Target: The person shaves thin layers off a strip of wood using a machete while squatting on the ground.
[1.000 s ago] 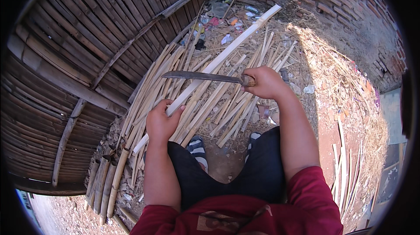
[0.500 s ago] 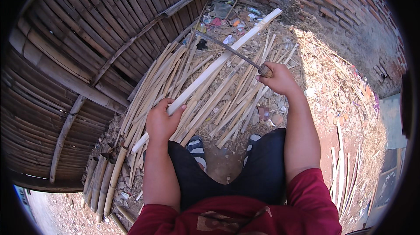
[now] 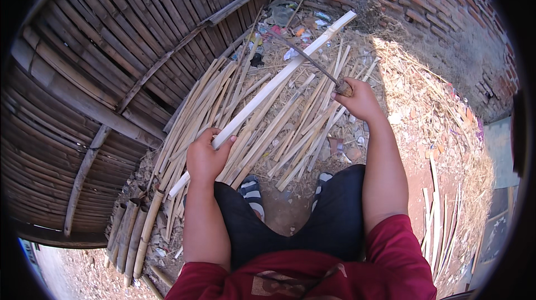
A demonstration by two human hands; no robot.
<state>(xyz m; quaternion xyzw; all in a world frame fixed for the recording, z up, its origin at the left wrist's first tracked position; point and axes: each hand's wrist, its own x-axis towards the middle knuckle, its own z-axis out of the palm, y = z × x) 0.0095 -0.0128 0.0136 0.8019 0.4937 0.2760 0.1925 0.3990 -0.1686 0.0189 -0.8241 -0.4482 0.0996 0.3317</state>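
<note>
A long pale bamboo strip (image 3: 262, 93) slants from low left up to the far right. My left hand (image 3: 207, 155) is closed around it near its lower end, thumb on the near side. In my right hand (image 3: 356, 99) is the handle of a long, thin, dark-bladed knife (image 3: 318, 65). Its blade crosses the bamboo strip in the strip's upper half, pointing to the far left. Whether the edge touches the strip or only lies over it I cannot tell. Beneath both hands lie many split bamboo strips (image 3: 257, 144) on the ground.
A bamboo slat wall (image 3: 151, 15) rises at the left, a brick wall (image 3: 430, 4) at the far right. Bamboo tubes (image 3: 128, 233) lie low left; more strips (image 3: 438, 216) lie at right. Litter (image 3: 285, 18) and dry shavings (image 3: 424, 82) cover the ground. My sandalled feet (image 3: 252, 194) stand near the strips.
The knife has slid up along the bamboo strip, away from my left hand, and my right hand has shifted slightly right. My left hand keeps its grip in nearly the same place.
</note>
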